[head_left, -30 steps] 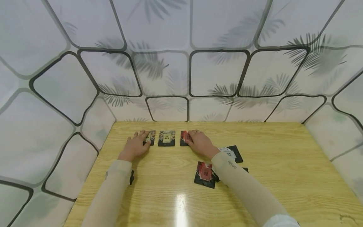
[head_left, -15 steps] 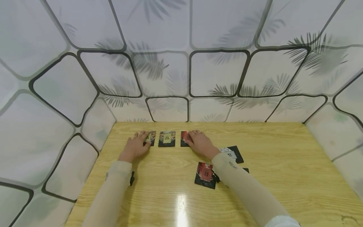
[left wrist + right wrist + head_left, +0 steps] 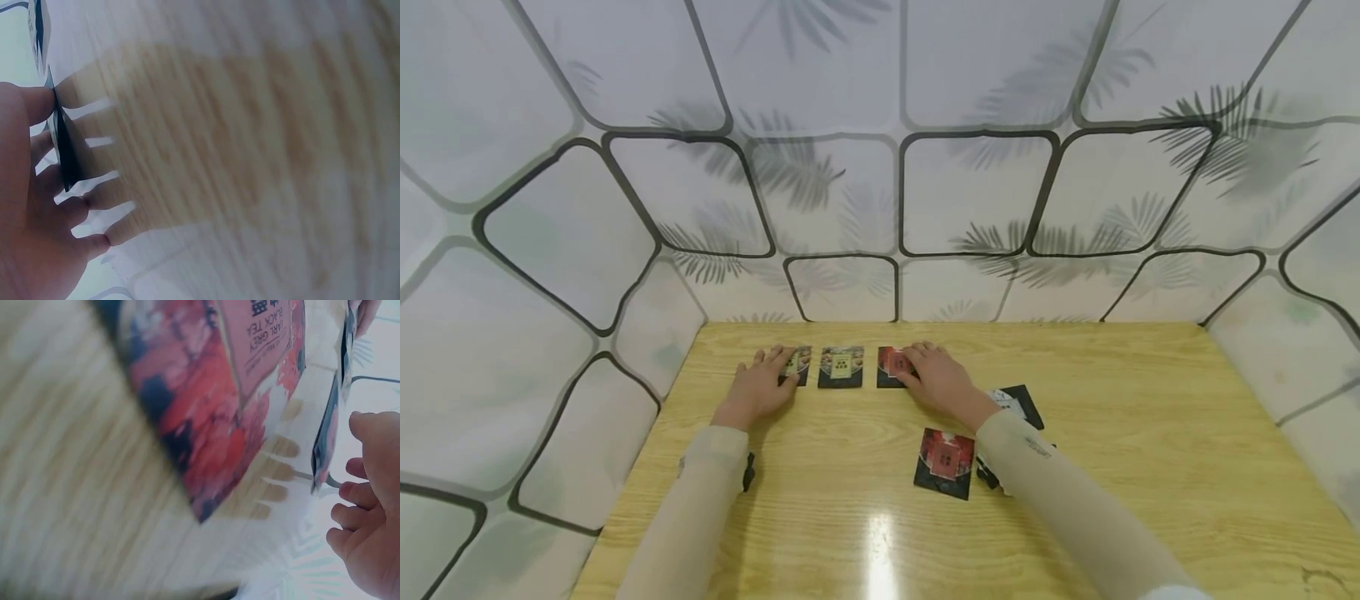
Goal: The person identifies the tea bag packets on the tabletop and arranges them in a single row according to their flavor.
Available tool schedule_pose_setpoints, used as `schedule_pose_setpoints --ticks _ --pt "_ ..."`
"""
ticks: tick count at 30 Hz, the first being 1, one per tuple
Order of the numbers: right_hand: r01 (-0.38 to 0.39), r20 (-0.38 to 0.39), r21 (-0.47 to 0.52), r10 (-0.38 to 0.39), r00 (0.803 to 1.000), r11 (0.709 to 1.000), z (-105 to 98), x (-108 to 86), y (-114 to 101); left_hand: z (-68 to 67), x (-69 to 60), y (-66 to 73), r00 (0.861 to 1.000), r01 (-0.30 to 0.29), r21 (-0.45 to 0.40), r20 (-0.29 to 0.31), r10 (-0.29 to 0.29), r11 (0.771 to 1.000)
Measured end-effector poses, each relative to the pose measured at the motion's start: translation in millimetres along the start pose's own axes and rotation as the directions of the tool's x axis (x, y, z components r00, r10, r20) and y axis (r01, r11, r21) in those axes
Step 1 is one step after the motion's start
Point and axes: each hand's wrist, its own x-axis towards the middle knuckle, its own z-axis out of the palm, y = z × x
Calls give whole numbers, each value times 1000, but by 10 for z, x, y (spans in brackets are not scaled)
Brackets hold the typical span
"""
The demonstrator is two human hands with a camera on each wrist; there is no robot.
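Note:
Three tea sachets stand in a row along the table's far side. My left hand (image 3: 758,387) rests on the leftmost sachet (image 3: 802,368), fingers spread; the left wrist view shows that sachet (image 3: 64,150) edge-on beside the thumb. In the middle lies a sachet with a yellow label (image 3: 841,367), untouched. At the row's right end is a red sachet (image 3: 891,369), its right part hidden by my right hand (image 3: 943,382), whose fingers are loosely extended. In the right wrist view the right hand (image 3: 375,506) holds nothing; the sachet (image 3: 326,434) appears edge-on near it.
Closer to me lies another red sachet (image 3: 944,463), printed "Earl Grey Black Tea" in the right wrist view. A black-and-white sachet (image 3: 1024,407) sits beyond my right sleeve (image 3: 1037,467), partly covered. Patterned panels (image 3: 977,196) enclose the wooden table (image 3: 827,467).
My right hand has shifted slightly right, showing more of the red sachet in the row. The right sleeve moved with it, uncovering more of the near red sachet. The left hand stays put.

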Motion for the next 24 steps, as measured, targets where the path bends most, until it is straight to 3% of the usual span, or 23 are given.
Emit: schedule_pose_setpoints --ticks 7,16,24 --pt "63 16 -39 -62 998 997 -63 -217 29 5 -4 -3 1000 -8 -7 4 8 1000" --pt "122 -7 49 -122 992 991 -81 -615 96 5 -29 2 1000 -5 -12 5 5 1000" --pt "159 -48 63 -156 987 985 -15 -944 114 12 -32 7 1000 -14 -11 1 14 1000"
